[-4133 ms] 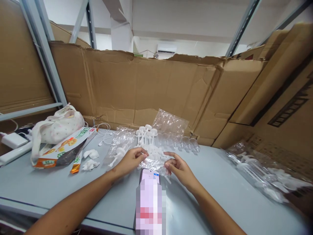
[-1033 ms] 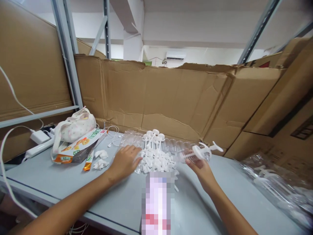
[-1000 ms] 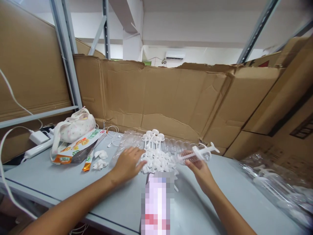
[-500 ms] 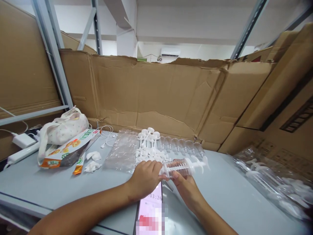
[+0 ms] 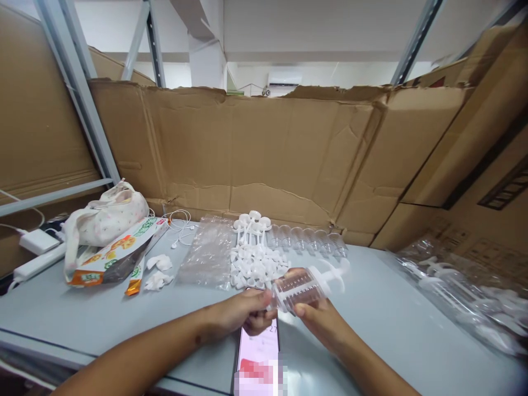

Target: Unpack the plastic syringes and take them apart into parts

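Over the table, both hands hold a large clear plastic syringe (image 5: 299,290) with a white plunger rod and a white winged handle pointing right. My right hand (image 5: 322,324) is wrapped round the barrel from below, its thumb along the near side. At the narrow left end, my left hand (image 5: 249,311) has curled fingers and its thumb pressed on the tip; what lies between those fingers is hidden. Just beyond the hands is a heap of small white plastic pieces (image 5: 258,264). Behind it lie several white plungers (image 5: 251,223), beside a row of clear barrels (image 5: 307,239).
A phone (image 5: 259,349) lies under the hands. To the left are a clear plastic bag (image 5: 208,250), crumpled tissues (image 5: 159,272), a snack package (image 5: 119,256) and a white cloth bag (image 5: 107,217). Bagged syringes (image 5: 462,302) lie at right. Cardboard (image 5: 264,148) walls the back.
My left hand has turned and dropped slightly, its thumb now at the syringe's tip. The syringe has rolled and tilted a little in my right hand.
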`<action>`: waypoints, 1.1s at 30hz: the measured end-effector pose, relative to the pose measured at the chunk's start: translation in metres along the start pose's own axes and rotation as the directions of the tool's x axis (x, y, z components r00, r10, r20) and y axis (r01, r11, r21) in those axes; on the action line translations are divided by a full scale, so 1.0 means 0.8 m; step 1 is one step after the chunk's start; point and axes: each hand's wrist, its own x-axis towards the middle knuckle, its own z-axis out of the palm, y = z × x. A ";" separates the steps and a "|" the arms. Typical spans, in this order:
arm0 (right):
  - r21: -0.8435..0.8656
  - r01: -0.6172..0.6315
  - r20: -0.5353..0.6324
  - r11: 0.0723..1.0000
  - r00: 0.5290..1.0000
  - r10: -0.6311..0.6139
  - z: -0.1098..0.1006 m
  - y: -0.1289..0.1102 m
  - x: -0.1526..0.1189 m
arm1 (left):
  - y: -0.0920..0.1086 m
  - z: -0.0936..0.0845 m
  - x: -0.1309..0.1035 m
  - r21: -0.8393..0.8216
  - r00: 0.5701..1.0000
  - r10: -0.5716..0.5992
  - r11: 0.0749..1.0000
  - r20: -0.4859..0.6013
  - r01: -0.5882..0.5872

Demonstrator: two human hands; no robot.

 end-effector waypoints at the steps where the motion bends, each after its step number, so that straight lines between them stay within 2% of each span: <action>1: -0.015 0.003 0.018 1.000 1.000 -0.003 -0.003 0.000 -0.001 | -0.001 -0.001 0.001 -0.094 0.998 -0.020 0.995 0.065 0.026; 2: -0.033 0.006 0.025 0.999 1.000 -0.005 -0.005 -0.001 -0.002 | -0.002 -0.003 0.001 -0.123 0.997 -0.020 0.992 0.070 0.029; 3: -0.053 0.007 0.023 0.999 1.000 -0.006 -0.007 -0.001 -0.002 | -0.003 -0.003 0.002 -0.092 1.000 0.001 0.996 0.010 0.000; 4: -0.069 0.009 0.011 0.998 1.000 -0.008 -0.008 -0.001 -0.002 | -0.004 -0.004 0.002 -0.005 0.994 0.043 0.999 -0.097 -0.044; 6: -0.080 0.007 -0.035 0.997 0.999 -0.010 -0.009 0.000 0.000 | -0.007 -0.004 0.002 0.270 0.936 0.164 0.960 -0.311 -0.078; 7: -0.075 0.007 -0.062 0.997 0.998 -0.011 -0.008 0.000 0.001 | -0.008 -0.004 0.001 0.408 0.899 0.222 0.911 -0.377 -0.053; 9: -0.062 0.009 -0.102 0.998 0.995 -0.016 -0.006 0.001 0.003 | -0.010 -0.004 0.000 0.613 0.847 0.312 0.790 -0.431 0.021; 11: -0.062 0.014 -0.105 0.998 0.994 -0.020 -0.005 0.002 0.004 | -0.012 -0.004 -0.001 0.711 0.826 0.370 0.701 -0.425 0.052; 12: -0.064 0.013 -0.097 0.998 0.995 -0.019 -0.004 0.002 0.004 | -0.014 -0.004 0.000 0.717 0.829 0.373 0.696 -0.416 0.046; 13: -0.068 0.012 -0.087 0.998 0.996 -0.017 -0.004 0.002 0.003 | -0.016 -0.004 0.000 0.685 0.846 0.347 0.728 -0.405 0.029; 15: -0.075 0.008 -0.073 0.997 0.997 -0.014 -0.003 0.002 0.002 | -0.021 -0.005 0.003 0.515 0.899 0.223 0.857 -0.376 0.002; 17: -0.084 0.005 -0.073 0.996 0.997 -0.011 -0.004 0.001 0.001 | -0.025 -0.006 0.005 0.326 0.925 0.124 0.945 -0.358 -0.001; 19: -0.099 0.000 -0.083 0.995 0.997 -0.008 -0.005 0.001 0.002 | -0.028 -0.006 0.006 0.284 0.916 0.142 0.958 -0.375 -0.032; 22: -0.092 0.009 -0.120 0.996 0.993 -0.021 -0.006 0.001 0.003 | -0.027 -0.005 0.005 0.364 0.862 0.239 0.929 -0.447 -0.069; 25: -0.071 0.018 -0.140 0.997 0.990 -0.028 -0.006 0.001 0.004 | -0.025 -0.006 0.004 0.410 0.814 0.272 0.911 -0.514 -0.045; 28: -0.039 -0.008 -0.133 0.999 0.991 0.003 -0.004 0.000 0.005 | -0.026 -0.008 0.005 0.396 0.832 0.247 0.918 -0.497 -0.035; 31: -0.026 -0.028 -0.131 0.999 0.991 0.024 -0.002 -0.001 0.004 | -0.029 -0.010 0.007 0.315 0.870 0.183 0.948 -0.458 -0.034; 33: -0.036 -0.029 -0.146 0.999 0.989 0.024 -0.003 -0.001 0.005 | -0.031 -0.010 0.007 0.261 0.877 0.174 0.963 -0.449 -0.058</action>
